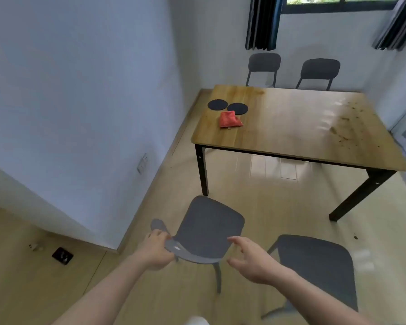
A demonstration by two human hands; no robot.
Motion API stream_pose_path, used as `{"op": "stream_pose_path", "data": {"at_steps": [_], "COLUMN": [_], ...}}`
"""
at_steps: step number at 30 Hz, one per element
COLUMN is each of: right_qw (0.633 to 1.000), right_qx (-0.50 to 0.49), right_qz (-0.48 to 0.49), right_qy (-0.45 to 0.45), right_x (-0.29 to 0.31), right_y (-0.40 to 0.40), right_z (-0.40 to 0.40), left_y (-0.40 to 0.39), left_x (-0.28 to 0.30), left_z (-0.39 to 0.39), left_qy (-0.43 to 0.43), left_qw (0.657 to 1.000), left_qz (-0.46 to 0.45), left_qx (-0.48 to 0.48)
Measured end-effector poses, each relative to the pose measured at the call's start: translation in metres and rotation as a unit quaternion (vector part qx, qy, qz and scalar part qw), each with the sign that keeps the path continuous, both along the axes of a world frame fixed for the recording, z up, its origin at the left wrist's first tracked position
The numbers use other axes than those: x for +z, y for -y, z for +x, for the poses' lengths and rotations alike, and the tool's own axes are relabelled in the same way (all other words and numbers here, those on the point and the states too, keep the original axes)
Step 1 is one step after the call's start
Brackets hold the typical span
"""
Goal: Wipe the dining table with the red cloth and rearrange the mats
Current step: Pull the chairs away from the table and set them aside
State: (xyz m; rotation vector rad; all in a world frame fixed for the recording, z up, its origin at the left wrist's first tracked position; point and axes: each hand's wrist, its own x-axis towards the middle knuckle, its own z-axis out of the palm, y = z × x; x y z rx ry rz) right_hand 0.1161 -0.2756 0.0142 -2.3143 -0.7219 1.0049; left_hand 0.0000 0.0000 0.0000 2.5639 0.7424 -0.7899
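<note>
I see my left hand (155, 248) gripping the back edge of a grey moulded chair (209, 231) that stands on the pale wood-look floor (279, 207), fingers curled over the top of its backrest. My right hand (251, 261) is apart from the left, hovering just beside the right side of the same chair with fingers spread and relaxed, holding nothing; I cannot tell whether a fingertip touches the seat. A second grey chair (319, 266) stands just to the right of the first. Well ahead of both hands is the rectangular wooden dining table with black metal legs (291, 137). Near its far-left corner lie two round dark flat mats (217, 105), side by side and almost touching. The crumpled red cloth (230, 119) lies on the tabletop just in front of them, its far edge overlapping the right-hand mat. The right end of the tabletop carries a scatter of brown stains and crumbs (347, 127). Two more grey chairs (264, 66) stand behind the table against the white wall (80, 90), under a window with dark striped curtains (263, 22).
</note>
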Motion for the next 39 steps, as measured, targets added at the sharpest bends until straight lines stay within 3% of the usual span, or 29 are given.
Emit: {"op": "stream_pose_path", "data": {"at_steps": [5,11,15,24,29,39], "right_qw": [0.992,0.969,0.932,0.818,0.784,0.835], "right_qx": [-0.023,-0.08,-0.155,-0.292,-0.422,-0.493], "right_qz": [-0.061,-0.124,-0.174,-0.194,-0.155,-0.075], "right_qy": [-0.105,-0.199,-0.278,-0.455,-0.427,-0.231], "right_x": [-0.033,-0.077,-0.106,-0.145,-0.148,-0.124], "right_y": [-0.028,-0.075,-0.106,-0.147,-0.156,-0.154], "right_z": [0.013,0.024,0.025,0.04,0.056,0.166], "left_y": [-0.03,-0.075,-0.098,-0.139,-0.153,-0.134], "left_x": [-0.035,-0.076,-0.099,-0.131,-0.141,-0.118], "left_z": [0.011,0.037,0.051,0.084,0.111,0.242], "left_qy": [-0.032,-0.054,-0.067,-0.119,-0.091,0.039], "left_qw": [0.993,0.986,0.97,0.89,0.88,0.895], "left_qz": [-0.041,-0.077,-0.143,-0.245,-0.259,-0.26], "left_qx": [0.107,0.141,0.184,0.367,0.387,0.361]}}
